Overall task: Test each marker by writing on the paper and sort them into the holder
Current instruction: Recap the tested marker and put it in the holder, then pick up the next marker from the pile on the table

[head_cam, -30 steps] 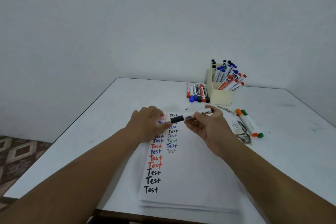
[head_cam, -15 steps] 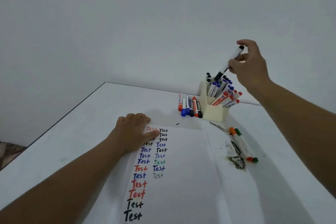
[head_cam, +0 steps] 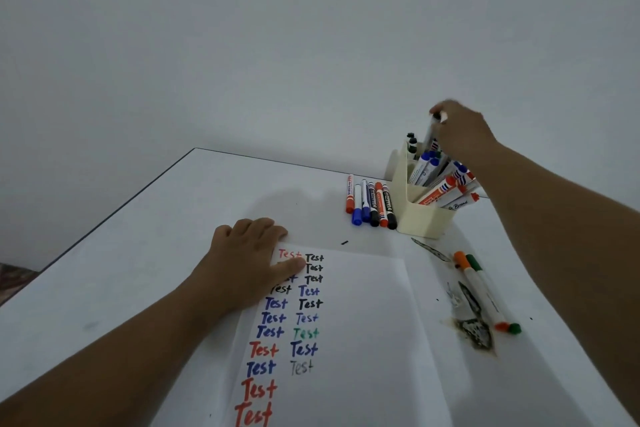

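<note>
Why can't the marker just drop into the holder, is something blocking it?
Nothing visible blocks it. The right hand holds the marker pointing down into the holder's back section. Other markers stand crowded beside it, but its tip is hidden, so whether they touch is unclear.

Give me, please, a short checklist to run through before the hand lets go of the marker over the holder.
1. Right hand grips the black marker: ok.
2. Marker tip points down into the holder, rear compartment: ok.
3. Cap fitted: cannot tell, blurred.
4. Left hand rests on the paper: ok.
5. Untested markers lie beside the holder: ok.
</note>
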Demonstrator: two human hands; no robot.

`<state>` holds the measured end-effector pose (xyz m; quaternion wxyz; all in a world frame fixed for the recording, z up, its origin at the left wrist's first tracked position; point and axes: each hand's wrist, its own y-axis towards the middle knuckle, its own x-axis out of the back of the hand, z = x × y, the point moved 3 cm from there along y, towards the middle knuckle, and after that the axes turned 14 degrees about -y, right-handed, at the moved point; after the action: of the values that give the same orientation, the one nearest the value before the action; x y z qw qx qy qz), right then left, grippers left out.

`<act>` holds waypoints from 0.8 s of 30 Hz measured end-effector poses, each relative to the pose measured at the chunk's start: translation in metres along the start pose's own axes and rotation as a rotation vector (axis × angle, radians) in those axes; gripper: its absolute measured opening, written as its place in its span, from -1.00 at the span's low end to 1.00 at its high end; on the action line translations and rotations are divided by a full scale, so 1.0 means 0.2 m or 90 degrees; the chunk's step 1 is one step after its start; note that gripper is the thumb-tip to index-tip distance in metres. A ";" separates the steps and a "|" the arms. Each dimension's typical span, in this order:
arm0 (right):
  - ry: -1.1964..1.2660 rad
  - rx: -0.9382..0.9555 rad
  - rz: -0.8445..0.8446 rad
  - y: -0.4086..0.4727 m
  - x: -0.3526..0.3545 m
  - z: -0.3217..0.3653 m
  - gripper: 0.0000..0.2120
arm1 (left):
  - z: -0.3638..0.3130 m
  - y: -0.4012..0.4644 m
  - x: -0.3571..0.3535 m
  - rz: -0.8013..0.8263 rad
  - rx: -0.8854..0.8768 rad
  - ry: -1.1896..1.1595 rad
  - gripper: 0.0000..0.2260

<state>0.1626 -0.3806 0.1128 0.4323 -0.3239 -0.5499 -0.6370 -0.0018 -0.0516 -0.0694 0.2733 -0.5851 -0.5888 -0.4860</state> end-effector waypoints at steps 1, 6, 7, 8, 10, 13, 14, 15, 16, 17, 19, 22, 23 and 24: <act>-0.067 0.007 0.057 0.02 -0.03 -0.01 -0.69 | 0.00 0.00 0.00 -0.001 0.001 -0.002 -0.35; -0.156 0.022 0.066 0.04 -0.06 -0.01 -0.61 | -0.01 -0.01 0.01 -0.003 0.003 -0.013 -0.36; -0.112 0.021 0.046 0.04 -0.06 -0.01 -0.62 | -0.01 -0.01 0.01 -0.001 0.004 -0.013 -0.36; -0.058 0.020 0.025 0.04 -0.06 -0.01 -0.64 | -0.01 -0.01 0.01 0.002 0.005 -0.012 -0.36; 0.003 0.048 -0.017 0.04 -0.06 0.04 -0.69 | -0.01 -0.01 0.01 0.005 0.006 -0.011 -0.35; -0.071 0.216 -0.003 -0.02 -0.08 0.20 -0.71 | -0.01 -0.01 0.01 0.002 0.004 0.006 -0.32; -0.109 0.274 0.020 -0.05 -0.10 0.27 -0.71 | -0.01 -0.01 0.01 0.000 0.004 0.014 -0.31; -0.145 0.316 0.055 -0.08 -0.12 0.33 -0.70 | -0.01 -0.01 0.01 0.000 0.005 0.017 -0.31; -0.183 0.347 0.097 -0.11 -0.16 0.38 -0.69 | -0.01 -0.01 0.01 0.003 0.007 0.016 -0.31; -0.220 0.361 0.142 -0.14 -0.20 0.41 -0.68 | -0.01 -0.01 0.01 0.004 0.008 0.015 -0.32; -0.299 0.367 0.224 -0.19 -0.31 0.45 -0.63 | -0.01 -0.01 0.01 0.006 0.009 0.010 -0.34; -0.345 0.333 0.329 -0.27 -0.46 0.48 -0.50 | -0.01 -0.02 0.02 0.010 0.013 -0.002 -0.36; -0.353 0.317 0.357 -0.28 -0.50 0.48 -0.45 | -0.01 -0.02 0.02 0.011 0.014 -0.005 -0.35; -0.367 0.307 0.380 -0.29 -0.54 0.47 -0.41 | -0.01 -0.02 0.02 0.012 0.016 -0.007 -0.35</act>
<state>0.1488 -0.2660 0.0108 0.4888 -0.5216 -0.6627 -0.2234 -0.0065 -0.0518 -0.0657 0.2816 -0.5900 -0.5907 -0.4729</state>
